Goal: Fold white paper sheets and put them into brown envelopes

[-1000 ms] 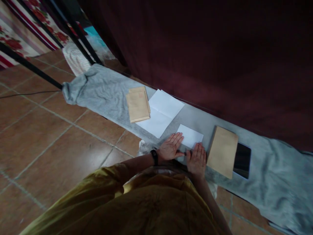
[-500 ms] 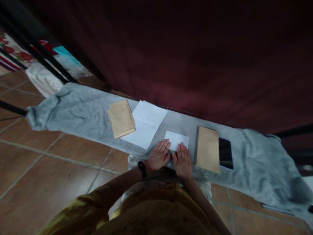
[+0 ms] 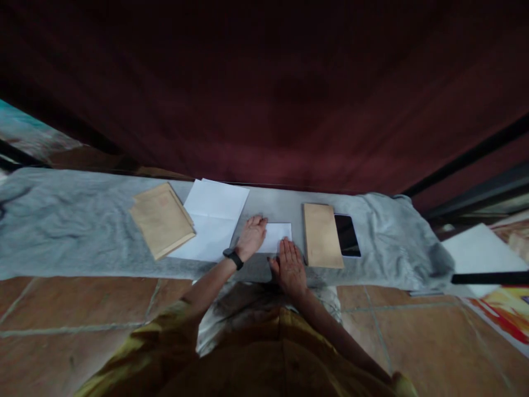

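Note:
A small folded sheet of white paper [image 3: 275, 234] lies on the grey cloth in front of me. My left hand [image 3: 253, 234], with a dark band on its wrist, presses down over the paper's left end, fingers slightly bent and gripping nothing. On the lower right corner of the same paper, my right hand [image 3: 291, 263] rests flat with its fingers stretched out and thumb apart. Left of my hands are larger white sheets [image 3: 215, 207] with a crease across them. Brown envelopes [image 3: 163, 220] overlap their left edge.
A stack of brown envelopes [image 3: 323, 237] lies to the right, partly over a dark-screened phone or tablet [image 3: 347, 236]. Grey cloth [image 3: 82, 220] covers the long narrow surface. A dark red curtain [image 3: 264, 121] hangs behind it, and tiled floor [image 3: 103, 303] shows below.
The view has turned rightward. My left hand has moved up along the folded paper's left end, its fingers now more bent. My right hand stays by the lower right corner.

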Demonstrator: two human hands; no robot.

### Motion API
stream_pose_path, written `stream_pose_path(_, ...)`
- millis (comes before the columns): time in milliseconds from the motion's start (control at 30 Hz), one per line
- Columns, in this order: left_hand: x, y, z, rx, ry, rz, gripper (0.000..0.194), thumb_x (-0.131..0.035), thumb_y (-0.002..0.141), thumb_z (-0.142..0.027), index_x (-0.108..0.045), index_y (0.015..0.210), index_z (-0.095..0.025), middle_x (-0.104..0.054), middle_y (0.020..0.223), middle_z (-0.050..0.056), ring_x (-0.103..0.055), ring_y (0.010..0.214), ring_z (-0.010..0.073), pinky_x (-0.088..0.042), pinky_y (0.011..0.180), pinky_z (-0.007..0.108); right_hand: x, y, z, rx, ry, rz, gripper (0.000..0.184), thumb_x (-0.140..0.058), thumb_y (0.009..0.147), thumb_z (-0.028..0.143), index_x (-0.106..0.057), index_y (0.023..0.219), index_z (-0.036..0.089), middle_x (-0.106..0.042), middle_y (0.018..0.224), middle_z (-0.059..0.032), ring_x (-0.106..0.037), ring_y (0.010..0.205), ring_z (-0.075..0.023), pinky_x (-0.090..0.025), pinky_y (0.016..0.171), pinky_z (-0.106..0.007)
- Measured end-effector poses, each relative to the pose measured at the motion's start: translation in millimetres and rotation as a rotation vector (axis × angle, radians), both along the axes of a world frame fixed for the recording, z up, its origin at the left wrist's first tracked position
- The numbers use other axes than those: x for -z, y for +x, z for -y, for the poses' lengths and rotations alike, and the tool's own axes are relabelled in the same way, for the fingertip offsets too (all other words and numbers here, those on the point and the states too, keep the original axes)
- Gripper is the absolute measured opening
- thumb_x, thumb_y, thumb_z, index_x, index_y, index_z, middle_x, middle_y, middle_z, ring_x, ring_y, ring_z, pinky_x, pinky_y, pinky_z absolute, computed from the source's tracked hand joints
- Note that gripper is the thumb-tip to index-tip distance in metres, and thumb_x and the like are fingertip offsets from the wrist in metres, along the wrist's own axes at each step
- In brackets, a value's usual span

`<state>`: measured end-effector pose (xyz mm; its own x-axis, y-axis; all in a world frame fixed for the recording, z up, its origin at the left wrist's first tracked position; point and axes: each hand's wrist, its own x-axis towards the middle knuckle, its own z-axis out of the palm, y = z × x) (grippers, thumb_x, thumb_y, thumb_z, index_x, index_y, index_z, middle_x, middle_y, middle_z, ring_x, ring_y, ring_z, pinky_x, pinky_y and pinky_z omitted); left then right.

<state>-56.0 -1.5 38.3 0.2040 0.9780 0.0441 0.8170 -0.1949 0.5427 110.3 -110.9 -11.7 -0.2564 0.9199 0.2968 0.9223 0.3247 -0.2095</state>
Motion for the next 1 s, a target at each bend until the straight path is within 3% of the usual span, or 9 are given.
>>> stream_pose_path(133, -7.2, -8.8, -12.6, -0.115, -0.132, 0.247, 0.006, -0.062, 0.074, -0.015, -0.066, 0.075, -0.02, -0.07, 0.09, 0.007, -0.066, 0.092, 0.0247, -0.049, 0.091, 0.039, -7.2, 4.2, -0.1, 0.02, -0.03, -0.071, 0.06, -0.038, 0.103, 0.032, -0.026, 0.155, 0.005, -0.035, 0.158, -0.0198, -0.032, 0.147, -0.0287, -0.034, 0.117, -0.05)
stream_pose_path(267, -20.2, -9.0, -3.1, -0.184, -0.184, 0.409, 0.011, -0.06, 0.077, -0.026, -0.061, 0.068, -0.021, -0.062, 0.063, -0.001, -0.062, 0.063, 0.0176, -0.047, 0.061, 0.027, -28.2, 3.5, -2.1, -0.068, -0.035, -0.137, 0.075, -0.045, 0.097, 0.031, -0.01, 0.159, 0.007, -0.023, 0.163, -0.0178, -0.024, 0.15, -0.0294, -0.033, 0.118, -0.051)
stream_pose_path(400, -46.7, -5.2, 19.5, -0.28, -0.378, 0.868, 0.023, -0.07, 0.071, -0.04, -0.063, 0.077, -0.02, -0.061, 0.063, -0.003, -0.059, 0.057, 0.0144, -0.042, 0.05, 0.023, -59.6, -4.0, -10.0, -0.131, -0.071, -0.222, 0.07, -0.046, 0.094, 0.026, -0.022, 0.158, 0.011, -0.029, 0.162, -0.013, -0.028, 0.149, -0.0259, -0.028, 0.121, -0.047)
stream_pose_path(467, -57.1, -6.3, 28.4, -0.332, -0.516, 1.131, 0.035, -0.07, 0.072, -0.052, -0.065, 0.084, -0.019, -0.066, 0.072, 0.001, -0.064, 0.064, 0.0164, -0.048, 0.054, 0.025, -72.7, -7.2, -15.6, -0.09, -0.118, -0.451, 0.058, -0.039, 0.097, 0.026, -0.034, 0.154, 0.015, -0.041, 0.156, -0.0108, -0.039, 0.143, -0.0232, -0.033, 0.119, -0.043)
stream_pose_path(533, -58.9, -8.2, 35.8, -0.4, -0.554, 1.271, 0.045, -0.062, 0.078, -0.062, -0.065, 0.091, -0.018, -0.071, 0.088, 0.006, -0.069, 0.079, 0.0194, -0.055, 0.064, 0.03, -79.6, -10.2, -20.9, 0.04, -0.195, -0.826, 0.048, -0.038, 0.099, 0.033, -0.048, 0.143, 0.018, -0.058, 0.14, -0.0104, -0.054, 0.128, -0.023, -0.044, 0.11, -0.042)
stream_pose_path(633, -43.8, -6.2, 47.9, -0.498, -0.523, 1.285, 0.043, -0.066, 0.078, -0.057, -0.064, 0.1, -0.02, -0.072, 0.103, 0.008, -0.069, 0.093, 0.0216, -0.056, 0.072, 0.031, -75.6, -16.1, -25.5, 0.242, -0.335, -1.387, 0.039, -0.048, 0.094, 0.044, -0.062, 0.12, 0.018, -0.072, 0.111, -0.0087, -0.067, 0.103, -0.0237, -0.056, 0.088, -0.039)
stream_pose_path(733, -18.5, 0.5, 57.8, -0.467, -0.499, 1.26, 0.045, -0.077, 0.069, -0.045, -0.064, 0.102, -0.017, -0.073, 0.1, 0.009, -0.07, 0.089, 0.0228, -0.056, 0.074, 0.033, -58.8, -20.1, -25.6, 0.285, -0.443, -1.604, 0.031, -0.054, 0.088, 0.042, -0.062, 0.107, 0.018, -0.073, 0.102, -0.0083, -0.07, 0.093, -0.0236, -0.058, 0.076, -0.036)
stream_pose_path(900, 13.7, -3.7, 48.6, -0.42, -0.206, 0.949, 0.056, -0.073, 0.072, -0.031, -0.056, 0.123, -0.017, -0.07, 0.106, 0.008, -0.069, 0.093, 0.022, -0.056, 0.085, 0.037, -26.8, -6.0, -23.4, 0.352, -0.462, -1.538, 0.035, -0.057, 0.083, 0.038, -0.057, 0.113, 0.02, -0.072, 0.098, -0.0061, -0.069, 0.083, -0.0221, -0.058, 0.067, -0.035)
stream_pose_path(1000, 23.6, -10.9, 38.9, -0.385, -0.098, 0.642, 0.067, -0.067, 0.077, -0.024, -0.045, 0.14, -0.017, -0.066, 0.12, 0.011, -0.066, 0.106, 0.0268, -0.054, 0.093, 0.043, -16.6, 8.6, -22.3, 0.316, -0.361, -1.211, 0.042, -0.053, 0.086, 0.036, -0.054, 0.125, 0.019, -0.07, 0.094, -0.006, -0.067, 0.081, -0.0216, -0.058, 0.069, -0.036)
